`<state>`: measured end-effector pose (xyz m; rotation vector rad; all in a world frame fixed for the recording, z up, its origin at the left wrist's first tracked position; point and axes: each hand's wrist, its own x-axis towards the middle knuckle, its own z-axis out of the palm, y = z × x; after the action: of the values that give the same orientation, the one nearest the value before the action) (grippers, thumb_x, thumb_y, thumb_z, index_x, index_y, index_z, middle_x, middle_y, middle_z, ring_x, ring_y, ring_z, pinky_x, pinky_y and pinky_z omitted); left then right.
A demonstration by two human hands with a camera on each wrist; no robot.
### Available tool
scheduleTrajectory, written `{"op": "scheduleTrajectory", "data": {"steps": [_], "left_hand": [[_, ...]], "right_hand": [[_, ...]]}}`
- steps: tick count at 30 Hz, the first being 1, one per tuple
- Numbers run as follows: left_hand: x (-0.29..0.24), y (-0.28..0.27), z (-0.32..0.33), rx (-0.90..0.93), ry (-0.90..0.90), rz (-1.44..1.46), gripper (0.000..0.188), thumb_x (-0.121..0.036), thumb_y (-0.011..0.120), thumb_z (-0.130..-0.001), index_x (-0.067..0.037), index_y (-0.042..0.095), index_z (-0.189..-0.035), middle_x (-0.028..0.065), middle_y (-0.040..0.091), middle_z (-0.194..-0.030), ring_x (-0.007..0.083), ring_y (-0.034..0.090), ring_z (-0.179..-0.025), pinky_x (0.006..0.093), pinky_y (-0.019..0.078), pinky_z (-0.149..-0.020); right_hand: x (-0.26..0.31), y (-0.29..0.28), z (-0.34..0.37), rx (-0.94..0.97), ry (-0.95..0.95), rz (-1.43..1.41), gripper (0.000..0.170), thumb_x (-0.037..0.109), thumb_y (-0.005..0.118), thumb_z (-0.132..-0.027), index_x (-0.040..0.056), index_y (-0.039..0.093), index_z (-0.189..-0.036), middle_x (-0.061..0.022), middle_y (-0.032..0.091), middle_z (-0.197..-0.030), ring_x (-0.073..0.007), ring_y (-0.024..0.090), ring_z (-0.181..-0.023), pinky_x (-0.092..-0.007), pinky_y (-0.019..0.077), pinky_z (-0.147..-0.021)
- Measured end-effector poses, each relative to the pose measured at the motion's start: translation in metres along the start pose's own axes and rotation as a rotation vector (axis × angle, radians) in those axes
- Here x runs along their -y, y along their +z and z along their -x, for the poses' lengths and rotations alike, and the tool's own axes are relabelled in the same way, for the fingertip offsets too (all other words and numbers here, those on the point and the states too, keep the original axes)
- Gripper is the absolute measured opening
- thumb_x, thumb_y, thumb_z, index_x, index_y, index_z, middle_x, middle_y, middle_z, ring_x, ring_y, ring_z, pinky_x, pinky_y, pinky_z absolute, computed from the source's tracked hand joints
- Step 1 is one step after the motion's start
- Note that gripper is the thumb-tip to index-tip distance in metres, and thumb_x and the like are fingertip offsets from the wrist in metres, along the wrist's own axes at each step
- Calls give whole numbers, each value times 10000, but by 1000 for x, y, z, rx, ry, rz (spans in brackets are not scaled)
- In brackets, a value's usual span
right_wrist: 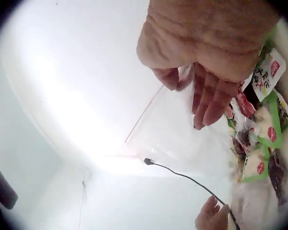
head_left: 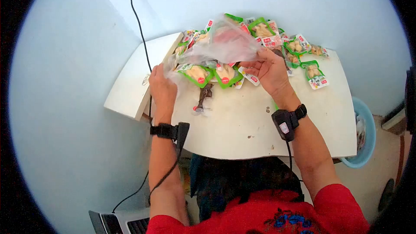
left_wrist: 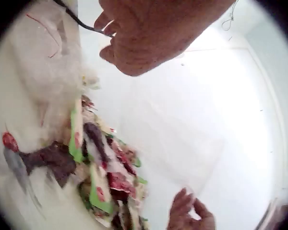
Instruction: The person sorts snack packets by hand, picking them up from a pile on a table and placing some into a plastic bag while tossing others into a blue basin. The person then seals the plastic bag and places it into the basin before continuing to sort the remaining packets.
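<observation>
A clear plastic bag (head_left: 236, 47) is stretched between both hands over a heap of food packets. My left hand (head_left: 164, 87) grips its left end, seen mostly from the back, with the fingertips hidden in the head view. At the other end my right hand (head_left: 274, 73) pinches the bag's edge between thumb and fingers, palm turned upward. A thin red line runs along the see-through film (right_wrist: 182, 136) in the right wrist view. Just below the bag lie green-edged packets (head_left: 197, 76) with pale contents. Nearer me is a dark, shrink-wrapped piece (head_left: 203, 97).
More packets (head_left: 262, 29) are piled along the wall, and one packet (head_left: 315, 76) lies apart at the right. A white board (head_left: 138, 78) stands left on the white table (head_left: 242, 134). A black cable (head_left: 138, 17) hangs there. A blue basin (head_left: 368, 136) stands beyond the right edge.
</observation>
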<state>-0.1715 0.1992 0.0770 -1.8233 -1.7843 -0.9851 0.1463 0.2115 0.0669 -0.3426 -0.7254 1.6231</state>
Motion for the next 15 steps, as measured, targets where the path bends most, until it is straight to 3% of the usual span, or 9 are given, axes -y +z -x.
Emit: {"op": "scheduleTrajectory", "data": {"steps": [3, 6, 9, 13, 15], "left_hand": [[-31, -23, 21, 156, -228, 674, 472, -88, 662, -817, 24, 538, -1258, 183, 588, -1216, 268, 589, -1065, 369, 454, -927], [-58, -55, 48, 321, -389, 1298, 472, -149, 638, -892, 10, 493, -1312, 121, 574, -1246, 233, 552, -1144, 373, 452, -982], [-66, -64, 75, 130, -464, 1483, 427, -162, 600, -932, 14, 493, -1307, 124, 558, -1271, 206, 534, -1157, 374, 451, -985], [-45, -74, 97, -90, -519, 1287, 317, -199, 622, -933, 28, 599, -1154, 108, 646, -1111, 192, 626, -986, 344, 520, -879], [-42, -85, 104, -138, -525, 1360, 267, -184, 653, -913, 20, 630, -1084, 97, 669, -1041, 186, 650, -898, 319, 545, -804]], "right_hand": [[2, 10, 6, 35, 93, -76, 249, 193, 534, -907, -12, 569, -1045, -167, 670, -945, -301, 693, -826, -368, 574, -683], [-1, 18, 11, 107, 189, -85, 268, 201, 534, -908, -16, 576, -1059, -176, 678, -935, -305, 692, -842, -363, 577, -678], [-11, 27, 17, 151, 242, 32, 293, 227, 533, -908, -11, 583, -1072, -175, 682, -971, -300, 689, -893, -359, 584, -690], [-23, 40, 36, 144, 262, 261, 346, 280, 558, -904, 7, 597, -1113, -165, 673, -1008, -277, 688, -890, -360, 581, -703], [-20, 46, 50, 183, 228, 397, 383, 312, 577, -897, 10, 595, -1133, -163, 667, -1021, -267, 687, -886, -361, 580, -710]]}}
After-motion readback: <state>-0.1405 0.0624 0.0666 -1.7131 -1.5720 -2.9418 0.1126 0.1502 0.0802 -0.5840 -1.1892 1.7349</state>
